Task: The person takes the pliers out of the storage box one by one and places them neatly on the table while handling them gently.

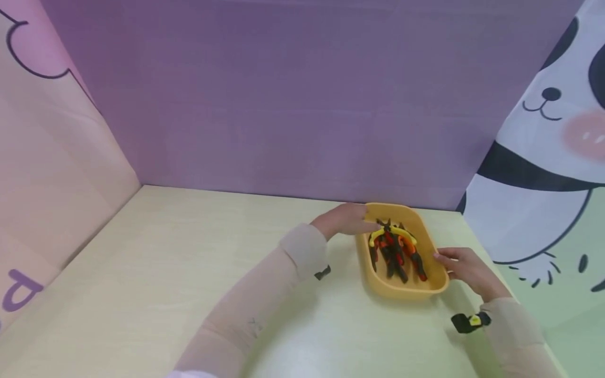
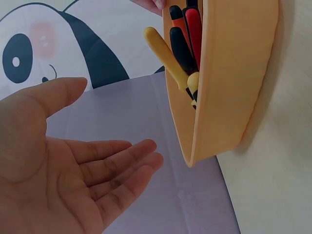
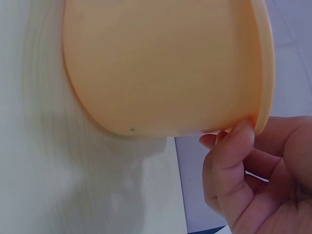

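An orange-yellow plastic bin (image 1: 406, 294) is at the far right of the table, near the purple back panel. Inside lie several hand tools with red-and-black handles (image 1: 399, 257), and pliers with yellow handles (image 1: 402, 231) on top. My right hand (image 1: 465, 268) pinches the bin's right rim between thumb and fingers; the right wrist view shows the grip at a corner of the bin wall (image 3: 170, 68). Over the bin's far left rim is my left hand (image 1: 347, 219). In the left wrist view its fingers (image 2: 117, 163) are extended, with nothing in the palm, apart from the yellow handle (image 2: 165, 56).
The pale wood-look table (image 1: 189, 273) stretches left and forward of the bin. A purple panel (image 1: 283, 105) stands along the back edge. Printed panels flank it, one with a panda (image 1: 534, 210) on the right, close to the bin and my right hand.
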